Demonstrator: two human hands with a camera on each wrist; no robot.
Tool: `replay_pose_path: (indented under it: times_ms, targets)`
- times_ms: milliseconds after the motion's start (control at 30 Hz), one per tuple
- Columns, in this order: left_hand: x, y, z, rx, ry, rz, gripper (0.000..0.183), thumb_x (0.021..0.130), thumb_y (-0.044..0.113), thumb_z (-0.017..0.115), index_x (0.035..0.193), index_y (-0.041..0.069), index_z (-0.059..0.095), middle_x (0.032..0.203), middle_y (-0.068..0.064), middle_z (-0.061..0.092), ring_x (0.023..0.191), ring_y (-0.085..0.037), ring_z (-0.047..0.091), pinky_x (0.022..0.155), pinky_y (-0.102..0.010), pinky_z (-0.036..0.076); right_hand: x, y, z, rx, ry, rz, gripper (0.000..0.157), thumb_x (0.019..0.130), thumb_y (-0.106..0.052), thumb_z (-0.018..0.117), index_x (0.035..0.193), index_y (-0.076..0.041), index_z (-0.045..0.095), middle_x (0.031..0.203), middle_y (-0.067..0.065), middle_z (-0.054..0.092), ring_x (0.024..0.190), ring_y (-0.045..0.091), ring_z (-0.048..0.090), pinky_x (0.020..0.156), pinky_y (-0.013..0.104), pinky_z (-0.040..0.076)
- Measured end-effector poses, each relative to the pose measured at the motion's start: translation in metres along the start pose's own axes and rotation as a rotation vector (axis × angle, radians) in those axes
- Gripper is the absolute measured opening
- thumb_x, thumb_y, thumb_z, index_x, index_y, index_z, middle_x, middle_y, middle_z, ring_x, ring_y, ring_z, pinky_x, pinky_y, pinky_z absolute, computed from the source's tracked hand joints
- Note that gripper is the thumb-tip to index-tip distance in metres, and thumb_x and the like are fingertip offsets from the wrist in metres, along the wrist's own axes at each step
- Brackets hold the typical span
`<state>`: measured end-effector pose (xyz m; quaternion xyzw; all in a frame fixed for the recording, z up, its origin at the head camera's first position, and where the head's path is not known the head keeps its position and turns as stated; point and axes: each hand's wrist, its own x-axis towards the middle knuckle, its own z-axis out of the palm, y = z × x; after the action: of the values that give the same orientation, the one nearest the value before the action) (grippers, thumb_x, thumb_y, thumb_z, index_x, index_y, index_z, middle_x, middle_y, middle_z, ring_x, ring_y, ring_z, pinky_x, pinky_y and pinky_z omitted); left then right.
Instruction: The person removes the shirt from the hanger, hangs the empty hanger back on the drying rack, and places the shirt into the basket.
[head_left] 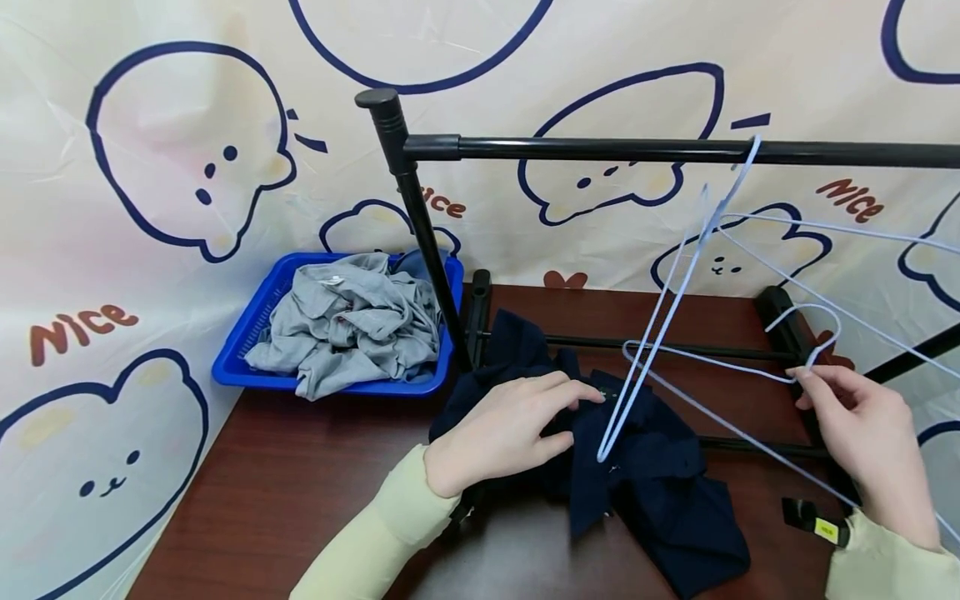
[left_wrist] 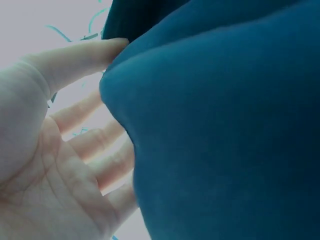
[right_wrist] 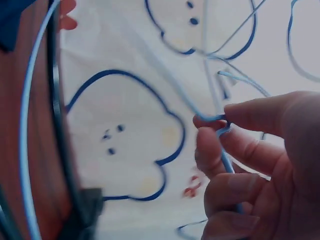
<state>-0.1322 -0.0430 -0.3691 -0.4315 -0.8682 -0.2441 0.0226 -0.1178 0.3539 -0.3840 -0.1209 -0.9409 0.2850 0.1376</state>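
Note:
A dark navy garment (head_left: 660,467) lies bunched on the table under the rack. My left hand (head_left: 517,425) rests on it with fingers loosely extended. Up close in the left wrist view, the navy cloth (left_wrist: 215,125) hides the fingertips, while the thumb (left_wrist: 90,57) touches a fold. On the right, my right hand (head_left: 870,425) pinches a light blue wire hanger (head_left: 720,364) at the neck just below its hook. The right wrist view shows thumb and fingers (right_wrist: 240,185) around the wire. The held hanger's body reaches left over the garment.
Another light blue hanger (head_left: 693,267) hangs from the black rail (head_left: 570,150), its lower end crossing in front of the garment. A blue basket (head_left: 225,367) of grey clothes (head_left: 360,317) stands left of the rack post (head_left: 427,250). A printed curtain (head_left: 225,317) closes off the back.

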Motion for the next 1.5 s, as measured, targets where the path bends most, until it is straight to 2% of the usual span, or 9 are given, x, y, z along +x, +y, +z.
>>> replay_pose_path:
  times_ms: [100,367,500,600,767,933,1100,1200,1500]
  targets:
    - [0.002,0.000,0.000,0.004,-0.010,0.033,0.051,0.092,0.014,0.072,0.141,0.022,0.059,0.113,0.008,0.061,0.096,-0.004,0.058,0.079,-0.020,0.046,-0.006,-0.019,-0.009,-0.054,0.128,-0.045,0.038,0.103,-0.029,0.061,0.113,0.006,0.071,0.079,0.014,0.071,0.056,-0.012,0.040,0.051,0.021,0.034]
    - [0.003,-0.003,-0.012,-0.026,-0.073,0.071,0.051,0.092,0.010,0.071,0.141,0.020,0.059,0.122,0.005,0.061,0.092,-0.006,0.054,0.080,-0.019,0.044,-0.014,-0.060,-0.030,0.115,0.360,-0.051,0.028,0.102,-0.022,0.062,0.107,0.005,0.068,0.068,-0.036,0.046,0.054,-0.008,0.037,0.050,0.011,0.029]
    - [0.003,-0.006,-0.027,-0.049,-0.035,0.073,0.046,0.094,0.012,0.069,0.139,0.020,0.061,0.124,0.004,0.062,0.100,-0.007,0.056,0.085,-0.024,0.046,-0.011,-0.073,-0.038,0.219,0.442,-0.034,0.007,0.103,-0.021,0.060,0.098,-0.025,0.062,0.072,-0.037,0.046,0.060,-0.005,0.038,0.054,0.010,0.028]
    - [0.005,-0.007,-0.044,-0.039,0.104,0.113,0.039,0.098,0.018,0.068,0.136,0.018,0.063,0.124,0.004,0.063,0.107,-0.009,0.057,0.091,-0.028,0.045,-0.004,-0.081,-0.044,0.206,0.486,0.024,0.010,0.105,-0.026,0.057,0.110,-0.035,0.059,0.077,-0.036,0.045,0.066,-0.007,0.038,0.058,0.010,0.028]
    - [0.014,-0.004,-0.082,0.015,0.445,0.240,0.036,0.097,0.023,0.071,0.131,0.010,0.067,0.126,-0.002,0.064,0.118,-0.017,0.056,0.099,-0.035,0.042,0.008,-0.090,-0.051,0.167,0.530,0.074,0.029,0.108,-0.034,0.049,0.132,-0.021,0.059,0.081,-0.038,0.039,0.069,-0.009,0.033,0.060,0.012,0.025]
    - [0.023,0.001,-0.116,0.135,0.808,0.315,0.033,0.091,0.020,0.075,0.121,0.006,0.070,0.122,-0.012,0.064,0.117,-0.027,0.055,0.099,-0.046,0.036,0.017,-0.098,-0.061,0.203,0.477,0.156,0.010,0.110,-0.038,0.042,0.117,-0.040,0.048,0.082,-0.033,0.041,0.066,-0.003,0.032,0.058,0.019,0.023]
    - [0.029,-0.008,-0.142,0.296,1.159,0.227,0.039,0.090,0.026,0.075,0.123,0.006,0.068,0.133,-0.015,0.059,0.129,-0.030,0.046,0.106,-0.049,0.028,0.018,-0.102,-0.071,0.198,0.376,0.258,0.014,0.111,-0.039,0.034,0.101,-0.046,0.040,0.082,-0.027,0.038,0.063,0.005,0.028,0.060,0.023,0.023]
    - [0.033,-0.021,-0.157,0.368,1.221,0.134,0.047,0.092,0.031,0.073,0.131,0.006,0.064,0.144,-0.015,0.053,0.139,-0.027,0.036,0.115,-0.047,0.021,0.018,-0.099,-0.072,0.216,0.354,0.275,0.013,0.112,-0.039,0.032,0.105,-0.046,0.039,0.082,-0.027,0.037,0.063,0.004,0.028,0.060,0.022,0.022]
    - [0.044,-0.047,-0.178,0.365,1.114,0.022,0.053,0.095,0.039,0.072,0.135,0.005,0.063,0.148,-0.015,0.047,0.143,-0.022,0.030,0.119,-0.038,0.016,0.019,-0.094,-0.071,0.203,0.373,0.229,0.013,0.113,-0.036,0.031,0.116,-0.045,0.041,0.081,-0.031,0.035,0.072,-0.005,0.028,0.072,0.021,0.023]
